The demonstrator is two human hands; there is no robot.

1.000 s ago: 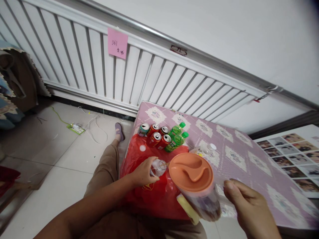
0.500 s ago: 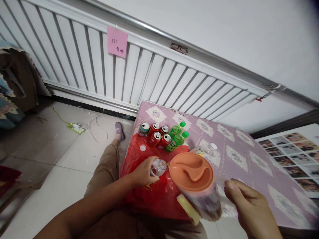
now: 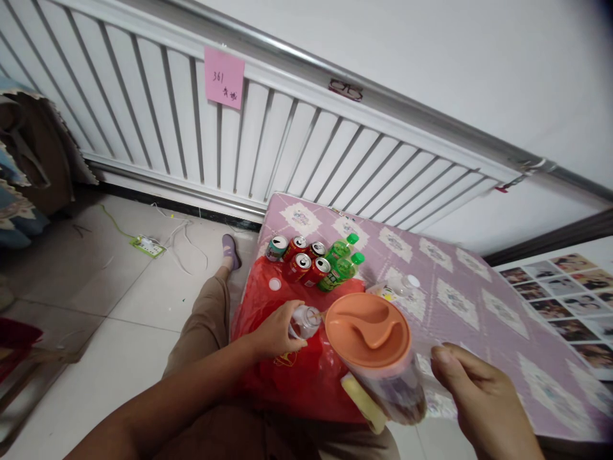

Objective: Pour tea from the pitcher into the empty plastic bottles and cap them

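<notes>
Pitcher (image 3: 376,358): tilted above red plastic (image 3: 330,393), rigid, probably heavy with dark liquid (image 3: 406,404); its clear handle (image 3: 437,385) suits your hold.
Right hand (image 3: 479,393): your fingers close round that handle.
Clear bottle (image 3: 304,321): light, likely squeezable; brownish trickle (image 3: 321,315) at its mouth.
Left hand (image 3: 278,330): your fingers grip the bottle.
Cans (image 3: 302,269): five, upright, contents hidden.
</notes>
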